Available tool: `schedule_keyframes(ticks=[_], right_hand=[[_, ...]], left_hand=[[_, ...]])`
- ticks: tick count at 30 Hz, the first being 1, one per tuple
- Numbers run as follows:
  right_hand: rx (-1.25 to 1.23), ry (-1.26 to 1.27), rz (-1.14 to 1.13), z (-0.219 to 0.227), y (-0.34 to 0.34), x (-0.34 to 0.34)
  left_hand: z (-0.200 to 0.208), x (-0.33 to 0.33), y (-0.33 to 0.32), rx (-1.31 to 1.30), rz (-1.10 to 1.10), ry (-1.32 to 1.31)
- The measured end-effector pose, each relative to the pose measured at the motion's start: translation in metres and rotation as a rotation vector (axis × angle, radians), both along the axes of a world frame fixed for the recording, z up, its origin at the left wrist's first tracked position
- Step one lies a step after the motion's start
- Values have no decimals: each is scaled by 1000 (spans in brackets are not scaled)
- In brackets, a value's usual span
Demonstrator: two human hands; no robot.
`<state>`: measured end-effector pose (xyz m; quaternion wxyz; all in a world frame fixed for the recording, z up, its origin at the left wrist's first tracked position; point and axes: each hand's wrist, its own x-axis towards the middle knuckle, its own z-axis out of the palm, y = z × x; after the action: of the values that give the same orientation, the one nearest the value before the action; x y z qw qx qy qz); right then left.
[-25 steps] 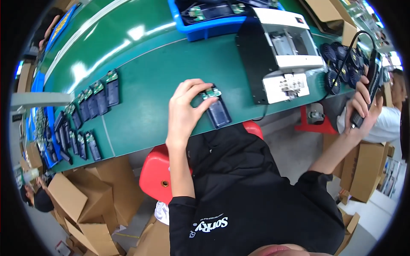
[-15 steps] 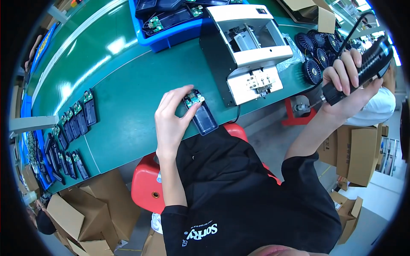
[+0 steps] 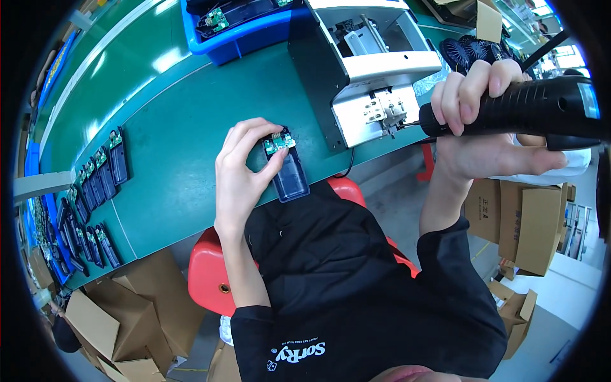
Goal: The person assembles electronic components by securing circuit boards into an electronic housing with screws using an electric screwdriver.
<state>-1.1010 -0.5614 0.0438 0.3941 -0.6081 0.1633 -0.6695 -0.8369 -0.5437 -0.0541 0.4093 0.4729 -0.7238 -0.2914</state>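
My right hand (image 3: 477,121) is wrapped round a black electric screwdriver (image 3: 531,109), raised on the right. Its bit reaches left to the front mechanism of a white and black screw feeder (image 3: 375,118); whether a screw sits on the tip is too small to tell. At the table's near edge, my left hand (image 3: 245,169) grips the upper end of a dark plastic housing (image 3: 293,178) between thumb and fingers. A green circuit board (image 3: 278,141) lies in that end of the housing, partly covered by my fingers.
A blue bin (image 3: 235,44) of housings with boards stands at the back. More housings (image 3: 95,178) line the table's left side. Black fan-like parts (image 3: 461,54) lie behind the feeder. Red stool parts (image 3: 207,270) and cardboard boxes (image 3: 143,312) are below the table edge.
My right hand has brought the screwdriver left and turned it nearly level, its bit now at the feeder's front. My left hand keeps its hold on the housing. The whole view has shifted slightly.
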Motion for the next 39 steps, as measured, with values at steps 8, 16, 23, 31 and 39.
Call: schedule_keyframes(ticks=[8, 16, 23, 31, 39], right_hand=[[-62, -30, -20, -10, 2, 19], [-44, 23, -64, -23, 0, 16], [-35, 57, -24, -26, 9, 10], [0, -57, 212, -18, 34, 61], [-43, 6, 396, -52, 11, 102]], left_hand=[[-5, 7, 0, -7, 8, -19], [-5, -5, 4, -5, -20, 24], [-8, -2, 8, -13, -48, 35], [-15, -1, 19, -21, -79, 46], [-20, -1, 21, -68, -77, 95]])
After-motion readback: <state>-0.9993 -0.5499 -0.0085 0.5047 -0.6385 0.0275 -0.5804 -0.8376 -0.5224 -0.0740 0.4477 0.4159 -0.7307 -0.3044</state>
